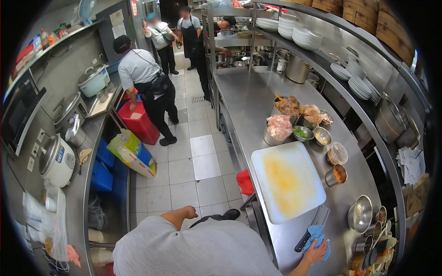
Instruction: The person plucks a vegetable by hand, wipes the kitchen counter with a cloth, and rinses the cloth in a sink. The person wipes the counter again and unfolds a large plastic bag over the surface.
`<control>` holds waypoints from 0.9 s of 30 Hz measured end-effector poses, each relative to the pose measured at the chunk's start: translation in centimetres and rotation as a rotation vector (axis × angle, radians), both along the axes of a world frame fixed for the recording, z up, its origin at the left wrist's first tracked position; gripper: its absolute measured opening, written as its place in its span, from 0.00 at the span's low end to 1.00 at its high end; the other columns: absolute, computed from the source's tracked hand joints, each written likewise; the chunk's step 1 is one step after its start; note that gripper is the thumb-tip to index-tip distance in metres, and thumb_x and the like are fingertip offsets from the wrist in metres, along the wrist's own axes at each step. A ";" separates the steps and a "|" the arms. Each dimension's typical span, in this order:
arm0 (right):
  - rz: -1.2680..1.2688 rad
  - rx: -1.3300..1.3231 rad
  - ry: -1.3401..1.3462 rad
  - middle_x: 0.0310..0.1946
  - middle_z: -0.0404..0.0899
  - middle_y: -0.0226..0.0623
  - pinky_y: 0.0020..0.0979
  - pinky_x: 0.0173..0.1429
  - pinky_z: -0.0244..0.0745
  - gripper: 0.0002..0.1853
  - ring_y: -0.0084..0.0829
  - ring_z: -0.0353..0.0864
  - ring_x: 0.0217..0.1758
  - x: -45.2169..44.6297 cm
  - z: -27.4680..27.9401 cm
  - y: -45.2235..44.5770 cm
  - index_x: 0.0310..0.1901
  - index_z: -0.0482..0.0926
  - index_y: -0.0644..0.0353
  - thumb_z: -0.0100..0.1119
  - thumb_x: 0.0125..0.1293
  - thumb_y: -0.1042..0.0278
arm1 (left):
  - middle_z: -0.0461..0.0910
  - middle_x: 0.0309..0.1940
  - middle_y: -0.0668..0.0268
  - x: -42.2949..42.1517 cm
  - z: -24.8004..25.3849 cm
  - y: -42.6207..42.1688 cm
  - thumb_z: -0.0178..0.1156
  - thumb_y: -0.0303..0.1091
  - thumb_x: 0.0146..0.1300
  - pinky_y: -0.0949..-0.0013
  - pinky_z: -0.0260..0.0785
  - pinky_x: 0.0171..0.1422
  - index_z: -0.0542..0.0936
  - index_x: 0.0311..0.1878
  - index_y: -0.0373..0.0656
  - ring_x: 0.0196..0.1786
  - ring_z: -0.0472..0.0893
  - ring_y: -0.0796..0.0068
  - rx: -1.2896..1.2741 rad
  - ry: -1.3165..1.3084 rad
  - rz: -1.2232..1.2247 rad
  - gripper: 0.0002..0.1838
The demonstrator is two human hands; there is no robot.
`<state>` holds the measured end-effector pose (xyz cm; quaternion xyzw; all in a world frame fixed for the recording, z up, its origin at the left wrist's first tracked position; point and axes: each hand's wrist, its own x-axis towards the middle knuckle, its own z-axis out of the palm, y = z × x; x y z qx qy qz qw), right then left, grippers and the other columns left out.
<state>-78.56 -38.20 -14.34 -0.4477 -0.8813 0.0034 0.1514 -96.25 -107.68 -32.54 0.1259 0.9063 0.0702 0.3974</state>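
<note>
My right hand (315,252) rests on a crumpled blue cloth (321,239) on the steel counter, its fingers over the cloth. Beside it lies a knife with a black handle (302,242); the cloth covers part of it, and its wide blade (319,217) points away from me. Just beyond is a white cutting board (294,177) with an orange-yellow stain. My left hand (188,212) hangs by my body above the floor, its fingers curled in, with nothing visible in it.
Metal containers of raw meat (279,129), small bowls (322,136) and a steel pot of orange sauce (336,175) stand behind the board. A steel bowl (360,214) sits at right. Across the aisle, a person (142,69) reaches into a red bin (137,120) near a plastic sack (132,152).
</note>
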 end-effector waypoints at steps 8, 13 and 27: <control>0.004 0.014 0.003 0.76 0.69 0.41 0.56 0.82 0.50 0.35 0.47 0.61 0.81 0.1 0.3 -0.3 0.77 0.68 0.43 0.53 0.74 0.36 | 0.82 0.60 0.46 0.3 0.7 0.5 0.57 0.59 0.67 0.51 0.72 0.70 0.87 0.54 0.37 0.65 0.80 0.47 -0.018 -0.015 0.032 0.32; 0.016 0.016 0.016 0.76 0.69 0.42 0.55 0.82 0.50 0.35 0.47 0.61 0.81 -0.1 0.2 -0.1 0.77 0.69 0.43 0.54 0.74 0.36 | 0.82 0.61 0.46 0.7 0.6 0.4 0.56 0.60 0.67 0.51 0.71 0.70 0.87 0.55 0.38 0.66 0.80 0.46 -0.011 -0.020 0.062 0.32; -0.008 -0.003 -0.005 0.76 0.69 0.41 0.57 0.81 0.50 0.36 0.47 0.60 0.81 0.1 0.5 -0.4 0.76 0.69 0.45 0.53 0.73 0.36 | 0.80 0.64 0.46 0.7 1.8 1.2 0.58 0.59 0.67 0.53 0.69 0.72 0.84 0.59 0.35 0.68 0.77 0.47 -0.021 -0.085 0.030 0.34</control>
